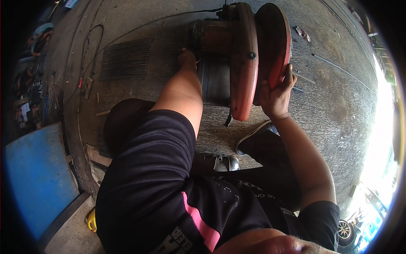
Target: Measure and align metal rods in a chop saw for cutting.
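Observation:
A heavy machine with a long, rounded red housing (244,80) stands on the floor in front of me. A large red disc (270,42) is on its right side, and a dark cylindrical body (215,80) on its left. My right hand (278,94) is closed on the disc's lower rim, with the thumb on one side and the fingers on the other. My left hand (187,58) is stretched out to the machine's left side, by a worn reddish motor-like part (211,36). Its fingers are mostly hidden in shadow.
A dark slotted grate (126,58) lies left of the machine, and a black cable (165,17) runs behind it. A thin rod (344,72) rests at the right. My shoe (258,134) is close to the housing. A blue panel (40,178) stands at the lower left.

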A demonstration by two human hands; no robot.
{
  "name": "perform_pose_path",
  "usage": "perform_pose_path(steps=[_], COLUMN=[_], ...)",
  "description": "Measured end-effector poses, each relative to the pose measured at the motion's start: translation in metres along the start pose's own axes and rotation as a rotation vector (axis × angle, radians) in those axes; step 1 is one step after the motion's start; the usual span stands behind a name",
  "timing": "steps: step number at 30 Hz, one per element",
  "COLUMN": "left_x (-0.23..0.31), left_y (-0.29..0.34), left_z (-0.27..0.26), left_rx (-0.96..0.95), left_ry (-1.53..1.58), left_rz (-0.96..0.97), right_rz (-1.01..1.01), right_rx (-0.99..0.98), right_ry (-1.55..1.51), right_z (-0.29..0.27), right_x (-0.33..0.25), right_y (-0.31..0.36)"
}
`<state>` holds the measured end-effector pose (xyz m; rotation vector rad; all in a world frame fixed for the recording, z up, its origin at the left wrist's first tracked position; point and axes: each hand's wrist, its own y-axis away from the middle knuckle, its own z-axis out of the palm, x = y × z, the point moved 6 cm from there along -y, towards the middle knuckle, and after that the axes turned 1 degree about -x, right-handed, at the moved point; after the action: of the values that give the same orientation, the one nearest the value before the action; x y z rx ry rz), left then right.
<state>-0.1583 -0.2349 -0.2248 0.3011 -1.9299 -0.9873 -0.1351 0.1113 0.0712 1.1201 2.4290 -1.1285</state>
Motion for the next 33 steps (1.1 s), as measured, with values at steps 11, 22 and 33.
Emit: perform_pose_path(steps=[11,22,33], left_x=[0.010,0.002,0.005], left_y=[0.019,0.017,0.038], left_z=[0.005,0.010,0.010], left_rx=[-0.043,-0.247,-0.245], left_ry=[0.183,0.180,0.285], left_rz=[0.017,0.067,0.010], right_rz=[-0.026,0.454,0.186], right_rx=[-0.096,0.044,0.015], right_ry=[0.111,0.111,0.115], right_z=[-0.027,-0.054,-0.046], right_x=[-0.001,0.008,0.025], right_y=[-0.070,-0.187,-0.181])
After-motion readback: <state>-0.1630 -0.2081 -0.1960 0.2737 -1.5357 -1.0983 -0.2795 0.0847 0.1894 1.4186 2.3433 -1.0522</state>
